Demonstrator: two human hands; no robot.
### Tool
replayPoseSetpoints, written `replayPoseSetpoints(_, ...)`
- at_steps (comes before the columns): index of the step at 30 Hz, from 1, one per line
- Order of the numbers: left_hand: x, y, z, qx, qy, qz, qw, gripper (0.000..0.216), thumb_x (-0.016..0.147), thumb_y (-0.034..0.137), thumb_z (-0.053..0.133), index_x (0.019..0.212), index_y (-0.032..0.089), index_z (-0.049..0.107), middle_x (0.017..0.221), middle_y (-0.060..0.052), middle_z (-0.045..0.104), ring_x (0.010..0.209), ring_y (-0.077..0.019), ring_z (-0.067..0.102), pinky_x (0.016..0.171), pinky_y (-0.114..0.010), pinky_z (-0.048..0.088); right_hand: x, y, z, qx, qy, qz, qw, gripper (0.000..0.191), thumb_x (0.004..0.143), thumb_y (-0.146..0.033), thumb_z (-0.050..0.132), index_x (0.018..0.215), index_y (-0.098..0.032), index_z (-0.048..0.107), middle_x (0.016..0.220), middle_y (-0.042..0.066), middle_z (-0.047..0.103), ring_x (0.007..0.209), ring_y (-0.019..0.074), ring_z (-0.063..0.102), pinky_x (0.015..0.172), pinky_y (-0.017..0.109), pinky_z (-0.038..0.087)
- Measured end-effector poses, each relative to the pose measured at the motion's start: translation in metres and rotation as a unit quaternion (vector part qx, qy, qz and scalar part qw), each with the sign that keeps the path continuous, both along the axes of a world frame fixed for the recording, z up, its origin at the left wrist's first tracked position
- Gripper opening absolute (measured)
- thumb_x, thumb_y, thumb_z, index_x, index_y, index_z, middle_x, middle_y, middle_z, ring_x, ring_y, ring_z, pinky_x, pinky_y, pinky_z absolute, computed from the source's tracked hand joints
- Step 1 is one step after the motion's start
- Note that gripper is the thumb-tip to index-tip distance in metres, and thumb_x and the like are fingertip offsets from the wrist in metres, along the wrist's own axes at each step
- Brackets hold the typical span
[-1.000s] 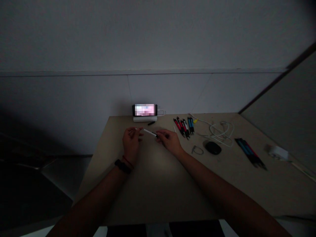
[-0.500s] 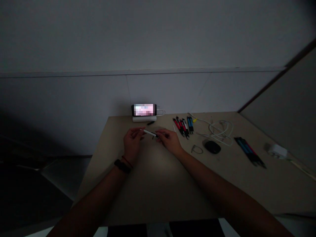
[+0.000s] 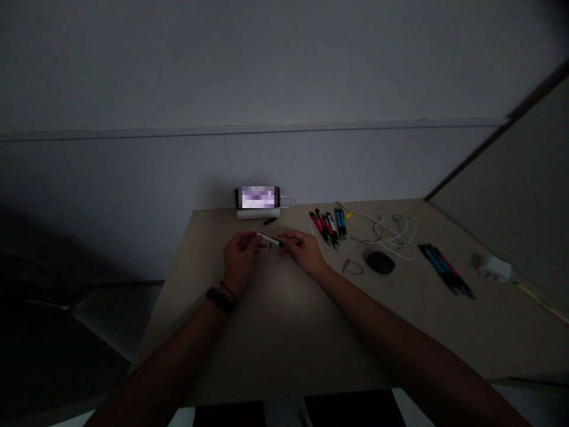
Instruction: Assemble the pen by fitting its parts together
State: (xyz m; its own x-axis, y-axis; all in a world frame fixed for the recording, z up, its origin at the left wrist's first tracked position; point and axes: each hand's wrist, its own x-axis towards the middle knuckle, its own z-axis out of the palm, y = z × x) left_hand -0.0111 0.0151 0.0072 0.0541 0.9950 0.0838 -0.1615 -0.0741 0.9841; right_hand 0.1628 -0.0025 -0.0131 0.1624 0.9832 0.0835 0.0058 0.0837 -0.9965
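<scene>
The table (image 3: 284,332) is the largest item in view, a pale top set against a plain wall and dimly lit. At its far edge a phone (image 3: 258,196) lies on its side with the screen lit, propped on a white block. To the right lie a coil of white cable (image 3: 393,232), a dark rounded object (image 3: 380,262) that may be a mouse, a row of pens (image 3: 328,225) in red, black and blue, and a second bundle of pens (image 3: 444,270) nearer the right edge. A white adapter (image 3: 491,267) sits at the far right. The left hand (image 3: 240,256) and right hand (image 3: 302,252) meet above the table's far middle, just in front of the phone. Between them is a pen (image 3: 269,240), white with a dark end toward the right hand, held clear of the table. The left fingers are closed around the white end; the right fingers pinch the dark end. Judged from its form, the pen is light, stiff and smooth, so it may slip under a loose pinch; small parts could drop if it separates. The best hold is on the barrel, close to each end. A small dark piece (image 3: 269,221) lies near the phone; its identity cannot be determined. The fingertips are hard to resolve in the low light, and the table's near edge is cut off.
</scene>
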Motion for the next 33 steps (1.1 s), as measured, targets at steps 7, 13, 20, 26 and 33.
replayPoseSetpoints(7, -0.002, -0.006, 0.011, 0.068, 0.044, -0.020, 0.996, 0.027, 0.079, 0.036, 0.076, 0.097, 0.018, 0.069, 0.096, -0.009, 0.077, 0.077, -0.0161, 0.069, 0.068, -0.026, 0.051, -0.002, 0.000, -0.004, 0.003, -0.075, 0.006, 0.997, 0.034, 0.081, -0.052, 0.067, 0.091, -0.020, 0.074, 0.070, 0.004, 0.073, 0.057, 0.0188, 0.068, 0.052, 0.030, 0.054)
replayPoseSetpoints(13, -0.013, 0.002, 0.016, 0.119, 0.083, 0.087, 0.986, 0.028, 0.087, 0.041, 0.068, 0.106, 0.021, 0.069, 0.095, -0.005, 0.070, 0.081, -0.0144, 0.064, 0.070, -0.024, 0.050, 0.007, 0.000, -0.006, 0.078, -0.276, -0.094, 0.953, 0.022, 0.088, -0.032, 0.060, 0.089, -0.017, 0.076, 0.082, 0.007, 0.072, 0.070, 0.0186, 0.064, 0.068, 0.032, 0.052)
replayPoseSetpoints(20, -0.008, 0.004, 0.009, 0.060, -0.009, 0.053, 0.997, 0.034, 0.091, 0.051, 0.060, 0.105, 0.021, 0.064, 0.080, 0.001, 0.059, 0.054, -0.0075, 0.047, 0.049, -0.019, 0.039, 0.001, -0.009, -0.008, 0.143, -0.476, 0.027, 0.868, 0.028, 0.089, -0.026, 0.065, 0.116, -0.022, 0.073, 0.122, 0.014, 0.063, 0.117, 0.0277, 0.057, 0.099, 0.044, 0.045)
replayPoseSetpoints(26, -0.003, -0.002, -0.003, 0.026, -0.004, 0.002, 1.000, 0.035, 0.090, 0.051, 0.059, 0.102, 0.019, 0.067, 0.069, 0.003, 0.051, 0.052, -0.0081, 0.044, 0.044, -0.018, 0.032, -0.003, -0.013, -0.005, 0.135, -0.523, 0.045, 0.840, 0.026, 0.095, -0.022, 0.057, 0.115, -0.024, 0.074, 0.128, 0.012, 0.063, 0.123, 0.0295, 0.052, 0.101, 0.048, 0.042)
replayPoseSetpoints(33, 0.005, -0.009, -0.010, 0.027, 0.031, -0.027, 0.999, 0.027, 0.092, 0.041, 0.058, 0.103, 0.019, 0.067, 0.070, 0.002, 0.054, 0.055, -0.0095, 0.046, 0.047, -0.019, 0.035, 0.010, -0.003, -0.007, 0.131, -0.509, -0.017, 0.850, 0.022, 0.093, -0.017, 0.058, 0.095, -0.022, 0.079, 0.103, 0.011, 0.069, 0.102, 0.0267, 0.058, 0.093, 0.042, 0.048)
